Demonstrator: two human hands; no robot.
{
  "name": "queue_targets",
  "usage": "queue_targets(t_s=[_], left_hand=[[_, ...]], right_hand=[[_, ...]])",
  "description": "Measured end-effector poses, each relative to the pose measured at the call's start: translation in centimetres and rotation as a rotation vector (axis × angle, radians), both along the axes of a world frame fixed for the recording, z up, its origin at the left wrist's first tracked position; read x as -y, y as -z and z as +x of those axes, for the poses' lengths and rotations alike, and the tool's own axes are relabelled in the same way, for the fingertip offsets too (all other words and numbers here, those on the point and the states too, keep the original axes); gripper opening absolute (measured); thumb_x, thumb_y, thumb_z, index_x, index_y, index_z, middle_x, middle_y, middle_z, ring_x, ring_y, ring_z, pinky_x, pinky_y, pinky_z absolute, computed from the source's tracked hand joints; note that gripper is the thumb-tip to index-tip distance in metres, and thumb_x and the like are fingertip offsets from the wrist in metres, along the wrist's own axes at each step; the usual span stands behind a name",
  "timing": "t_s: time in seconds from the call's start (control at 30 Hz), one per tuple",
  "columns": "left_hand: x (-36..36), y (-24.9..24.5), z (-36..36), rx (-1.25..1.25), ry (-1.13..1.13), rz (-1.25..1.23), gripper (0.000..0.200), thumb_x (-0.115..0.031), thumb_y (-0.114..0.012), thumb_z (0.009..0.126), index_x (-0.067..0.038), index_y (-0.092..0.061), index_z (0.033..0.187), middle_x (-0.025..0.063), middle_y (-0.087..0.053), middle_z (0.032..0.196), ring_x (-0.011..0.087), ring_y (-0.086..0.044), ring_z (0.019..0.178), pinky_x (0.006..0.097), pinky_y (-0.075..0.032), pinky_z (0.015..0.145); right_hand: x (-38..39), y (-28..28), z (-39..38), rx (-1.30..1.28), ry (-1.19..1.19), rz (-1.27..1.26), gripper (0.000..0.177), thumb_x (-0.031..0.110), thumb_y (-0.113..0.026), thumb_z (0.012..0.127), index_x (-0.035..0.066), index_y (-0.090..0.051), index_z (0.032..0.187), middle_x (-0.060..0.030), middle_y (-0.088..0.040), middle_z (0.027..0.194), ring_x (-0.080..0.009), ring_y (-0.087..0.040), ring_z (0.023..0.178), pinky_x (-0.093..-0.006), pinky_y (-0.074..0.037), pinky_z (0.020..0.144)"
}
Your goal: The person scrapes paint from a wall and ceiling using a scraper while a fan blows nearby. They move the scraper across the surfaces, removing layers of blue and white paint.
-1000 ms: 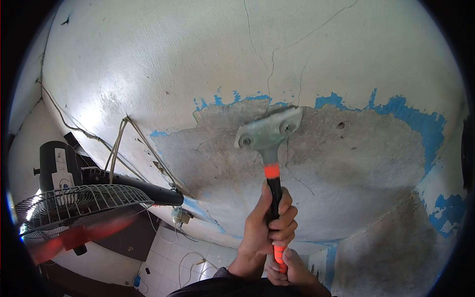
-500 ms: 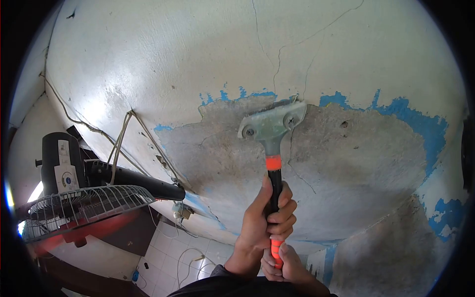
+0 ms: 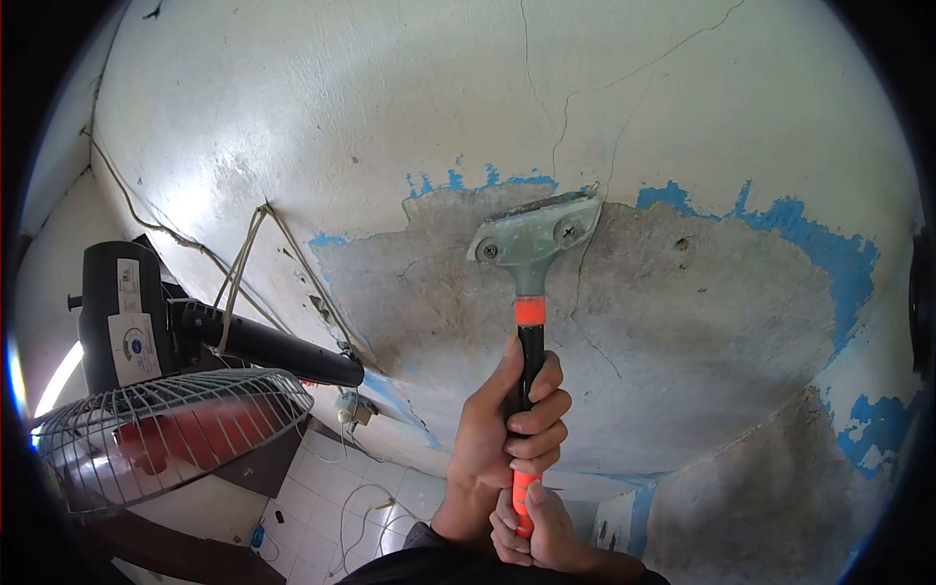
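Observation:
A wall scraper [image 3: 526, 255] with a wide grey-green head, two screws and a black-and-orange handle is raised against the wall [image 3: 702, 283]. Its blade edge lies at the upper border of a bare grey patch, near the remaining paint; whether it touches cannot be told. My left hand [image 3: 512, 414] is wrapped around the black middle of the handle, thumb pointing up along it. Below it, my right hand [image 3: 534, 526] grips the orange lower end. Blue paint [image 3: 848, 263] shows in ragged strips between the pale coat and the bare plaster. Thin cracks run above the scraper.
A black fan [image 3: 122, 312] with a wire cage [image 3: 195, 419] stands at the left, near the wall. Cables [image 3: 244, 258] hang along the wall beside a small socket box [image 3: 356, 409]. More cord [image 3: 366, 512] lies on the white tiled floor [image 3: 322, 487].
The scraper and both hands have shifted slightly left along the wall, still gripped the same way. The fan's head has turned, showing more of its cage front. The camera view has moved a little.

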State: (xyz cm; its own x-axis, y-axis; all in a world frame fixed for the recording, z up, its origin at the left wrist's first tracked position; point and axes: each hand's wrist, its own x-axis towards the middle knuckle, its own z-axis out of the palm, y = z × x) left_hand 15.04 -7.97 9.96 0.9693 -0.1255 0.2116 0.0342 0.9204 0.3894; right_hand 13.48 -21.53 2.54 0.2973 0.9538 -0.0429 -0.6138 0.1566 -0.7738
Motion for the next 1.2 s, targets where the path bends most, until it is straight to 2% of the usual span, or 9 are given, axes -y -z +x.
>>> queue_targets(t_s=[0.37, 0.47, 0.57, 0.6, 0.83, 0.9, 1.0, 1.1, 1.2], left_hand=[[-0.1, -0.7, 0.5, 0.023, 0.006, 0.024, 0.046, -0.054, -0.031, 0.1, -0.013, -0.041, 0.083, -0.0067, -0.028, 0.055, 0.0031, -0.021, 0.039, 0.0195, -0.019, 0.033], [0.2, 0.4, 0.0, -0.03, -0.054, 0.066, 0.046, -0.054, -0.031, 0.1, -0.013, -0.04, 0.083, -0.0068, -0.028, 0.055, 0.003, -0.02, 0.039, 0.0196, -0.018, 0.032], [0.2, 0.4, -0.3, -0.051, -0.056, 0.085, 0.046, -0.055, -0.031, 0.1, -0.013, -0.04, 0.083, -0.007, -0.027, 0.055, 0.003, -0.019, 0.039, 0.0196, -0.018, 0.033], [0.2, -0.3, -0.3, -0.052, -0.049, 0.087, 0.047, -0.055, -0.031, 0.1, -0.013, -0.04, 0.083, -0.0071, -0.027, 0.055, 0.003, -0.019, 0.04, 0.0196, -0.017, 0.033], [0.6, -0.7, -0.7, -0.105, -0.108, 0.124, 0.047, -0.056, -0.031, 0.099, -0.013, -0.04, 0.082, -0.0072, -0.027, 0.055, 0.0027, -0.018, 0.039, 0.0194, -0.017, 0.032], [0.1, -0.9, -0.7, -0.08, -0.063, 0.114, 0.047, -0.056, -0.031, 0.099, -0.013, -0.04, 0.082, -0.0073, -0.027, 0.054, 0.0028, -0.019, 0.039, 0.0196, -0.017, 0.032], [-0.1, -0.7, -0.6, -0.071, -0.069, 0.132, 0.048, -0.057, -0.031, 0.099, -0.013, -0.04, 0.082, -0.0074, -0.027, 0.054, 0.0029, -0.019, 0.039, 0.0199, -0.018, 0.032], [0.0, -0.8, -0.3, -0.052, -0.073, 0.13, 0.048, -0.057, -0.032, 0.099, -0.013, -0.04, 0.083, -0.0075, -0.027, 0.054, 0.0029, -0.019, 0.038, 0.0197, -0.018, 0.032], [-0.2, -0.8, -0.5, -0.063, -0.054, 0.126, 0.048, -0.057, -0.032, 0.099, -0.013, -0.04, 0.083, -0.0074, -0.027, 0.054, 0.0029, -0.019, 0.038, 0.0196, -0.018, 0.032]], right_hand=[[-0.2, -0.5, 0.8, 0.041, 0.033, 0.001, 0.063, 0.07, -0.037, 0.09, 0.009, -0.04, 0.077, -0.0014, -0.032, 0.049, -0.0116, -0.029, 0.034, -0.0258, -0.026, 0.036], [0.3, 1.1, 0.2, 0.001, 0.026, -0.005, 0.059, 0.061, -0.029, 0.097, 0.007, -0.041, 0.075, -0.001, -0.036, 0.052, -0.0108, -0.035, 0.039, -0.0241, -0.028, 0.038], [0.4, 0.6, 0.7, -0.004, 0.01, 0.012, 0.059, 0.06, -0.029, 0.098, 0.007, -0.041, 0.075, -0.0016, -0.036, 0.052, -0.011, -0.035, 0.039, -0.0245, -0.028, 0.038], [0.3, -0.4, 0.3, 0.002, -0.01, -0.002, 0.064, 0.07, -0.034, 0.091, 0.008, -0.04, 0.077, -0.0015, -0.031, 0.049, -0.0123, -0.03, 0.034, -0.0253, -0.025, 0.035], [0.3, -0.5, -0.3, 0.017, -0.007, 0.002, 0.063, 0.069, -0.033, 0.092, 0.008, -0.04, 0.079, -0.0017, -0.031, 0.049, -0.0125, -0.029, 0.034, -0.0256, -0.025, 0.035], [-0.1, -0.6, -0.2, 0.006, -0.009, 0.044, 0.063, 0.069, -0.033, 0.092, 0.008, -0.04, 0.079, -0.0017, -0.031, 0.049, -0.0123, -0.029, 0.034, -0.0256, -0.024, 0.034], [-0.3, 0.0, -0.1, -0.023, -0.012, 0.033, 0.058, 0.059, -0.027, 0.099, 0.007, -0.039, 0.077, -0.0015, -0.036, 0.052, -0.0114, -0.036, 0.04, -0.0244, -0.029, 0.039], [0.2, -0.5, -0.4, 0.006, 0.007, -0.025, 0.063, 0.069, -0.035, 0.091, 0.008, -0.04, 0.078, -0.0017, -0.031, 0.049, -0.0122, -0.028, 0.034, -0.0253, -0.025, 0.035], [-0.3, -0.6, -0.4, -0.009, 0.008, 0.0, 0.062, 0.068, -0.035, 0.092, 0.008, -0.04, 0.078, -0.0016, -0.032, 0.051, -0.0126, -0.028, 0.036, -0.0252, -0.025, 0.035]])
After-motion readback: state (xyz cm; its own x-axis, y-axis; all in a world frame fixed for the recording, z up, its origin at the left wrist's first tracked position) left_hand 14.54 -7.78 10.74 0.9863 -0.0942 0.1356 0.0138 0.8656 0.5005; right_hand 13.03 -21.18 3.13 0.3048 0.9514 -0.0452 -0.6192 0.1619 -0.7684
